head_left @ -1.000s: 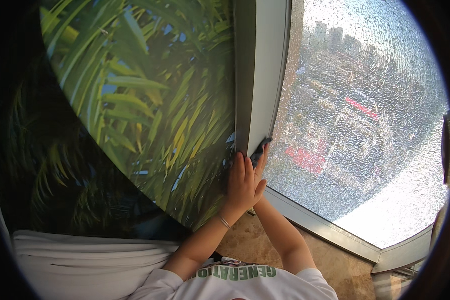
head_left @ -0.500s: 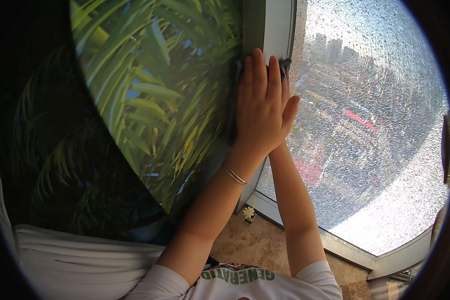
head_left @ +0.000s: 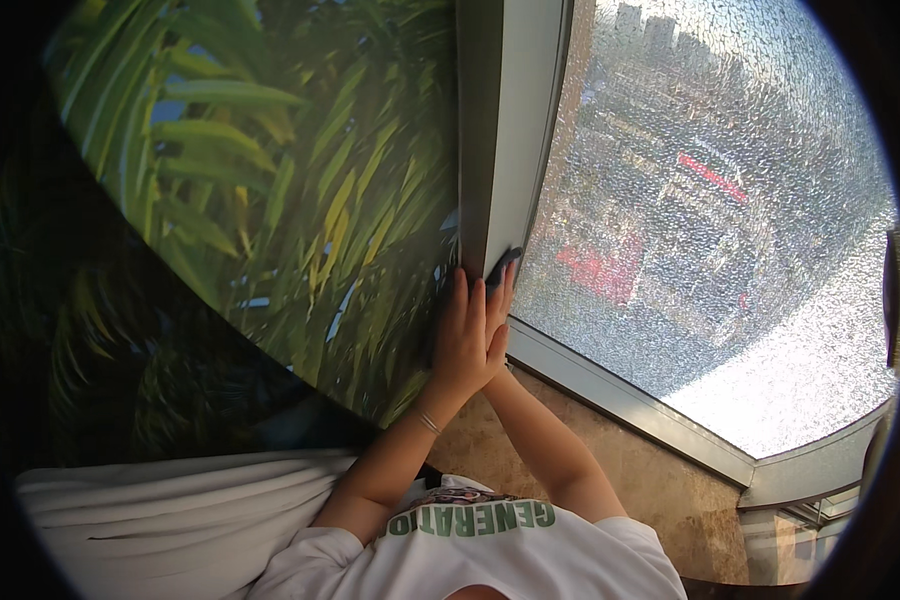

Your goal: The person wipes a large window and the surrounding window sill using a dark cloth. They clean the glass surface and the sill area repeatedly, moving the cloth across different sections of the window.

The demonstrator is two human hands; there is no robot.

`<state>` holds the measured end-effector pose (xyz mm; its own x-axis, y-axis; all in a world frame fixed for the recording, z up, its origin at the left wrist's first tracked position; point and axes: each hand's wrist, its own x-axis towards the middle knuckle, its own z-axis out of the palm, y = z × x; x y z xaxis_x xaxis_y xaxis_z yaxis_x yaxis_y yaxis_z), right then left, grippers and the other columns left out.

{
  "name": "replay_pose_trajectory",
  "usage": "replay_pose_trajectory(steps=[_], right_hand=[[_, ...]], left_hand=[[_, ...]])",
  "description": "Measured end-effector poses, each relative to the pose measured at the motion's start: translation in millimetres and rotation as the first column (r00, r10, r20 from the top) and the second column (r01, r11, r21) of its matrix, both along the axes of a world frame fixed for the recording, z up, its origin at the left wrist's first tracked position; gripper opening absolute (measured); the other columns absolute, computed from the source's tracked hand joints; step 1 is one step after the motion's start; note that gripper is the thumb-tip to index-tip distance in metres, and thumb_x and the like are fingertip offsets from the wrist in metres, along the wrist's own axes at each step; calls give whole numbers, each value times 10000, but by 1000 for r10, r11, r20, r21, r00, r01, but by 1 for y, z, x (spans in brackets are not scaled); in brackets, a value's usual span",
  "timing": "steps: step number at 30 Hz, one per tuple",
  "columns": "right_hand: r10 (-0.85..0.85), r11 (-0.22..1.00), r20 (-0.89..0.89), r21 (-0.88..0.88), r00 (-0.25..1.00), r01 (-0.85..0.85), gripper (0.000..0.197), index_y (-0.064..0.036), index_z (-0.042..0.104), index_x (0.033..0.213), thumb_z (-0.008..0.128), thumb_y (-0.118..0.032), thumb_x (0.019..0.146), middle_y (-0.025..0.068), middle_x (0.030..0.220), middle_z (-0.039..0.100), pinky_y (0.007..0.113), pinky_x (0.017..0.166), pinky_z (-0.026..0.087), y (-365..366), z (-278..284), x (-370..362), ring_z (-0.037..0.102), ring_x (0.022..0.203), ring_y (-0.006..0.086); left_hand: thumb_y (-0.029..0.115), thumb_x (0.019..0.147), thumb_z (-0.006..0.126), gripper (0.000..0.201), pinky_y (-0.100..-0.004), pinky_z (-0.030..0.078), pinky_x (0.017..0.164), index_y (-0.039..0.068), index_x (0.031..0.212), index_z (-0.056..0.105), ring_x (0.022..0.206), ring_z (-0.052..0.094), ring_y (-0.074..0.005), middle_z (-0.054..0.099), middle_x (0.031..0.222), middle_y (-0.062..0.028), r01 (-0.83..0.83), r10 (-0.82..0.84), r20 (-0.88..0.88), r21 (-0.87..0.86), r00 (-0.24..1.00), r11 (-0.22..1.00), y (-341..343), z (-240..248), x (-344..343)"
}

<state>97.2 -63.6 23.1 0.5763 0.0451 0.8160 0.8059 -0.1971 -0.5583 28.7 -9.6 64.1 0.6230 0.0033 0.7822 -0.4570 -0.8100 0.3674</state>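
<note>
green capital lettering [head_left: 475, 519] across white shirt [head_left: 470, 556]; single row, upside down in view

Upright fisheye head view, looking down and forward at close range from above the wearer's white short-sleeved fabric shirt [head_left: 570, 565], nearest at six o'clock, toward a tall straight-sided grey metal post [head_left: 528, 90] at twelve.

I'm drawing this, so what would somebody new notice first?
Probably the big green leafy picture on the left, then the bright, crackly window on the right. Between them, the left hand partly covers the right hand at the grey frame, a dark thing poking out above.
</note>
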Motion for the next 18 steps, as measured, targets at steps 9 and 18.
replay_pose_trajectory(steps=[9, 18], right_hand=[[-187, 977, -460, -178, 868, 116, 809, 59, 147, 1401, 591, -305, 831, 349, 1435, 67, 490, 1092, 173, 34, -99, -77, 116, 1331, 497], [115, 992, -37, 50, 993, -113, 674, -3, 210, 1415, 467, -310, 872, 262, 1483, 103, 540, 1081, 128, 52, 12, -61, 129, 1348, 464]], left_hand=[[227, 808, 617, 630, -487, 320, 1021, -67, 1310, 374, 1250, 342, -458, 280, 1390, -303, -6, 42, -245, 145, 969, 989, 25, -58, -77], [216, 813, 603, 598, -532, 255, 1052, -54, 1307, 404, 1287, 294, -427, 300, 1398, -252, -196, 209, -36, 228, 977, 954, 36, -16, -116]])
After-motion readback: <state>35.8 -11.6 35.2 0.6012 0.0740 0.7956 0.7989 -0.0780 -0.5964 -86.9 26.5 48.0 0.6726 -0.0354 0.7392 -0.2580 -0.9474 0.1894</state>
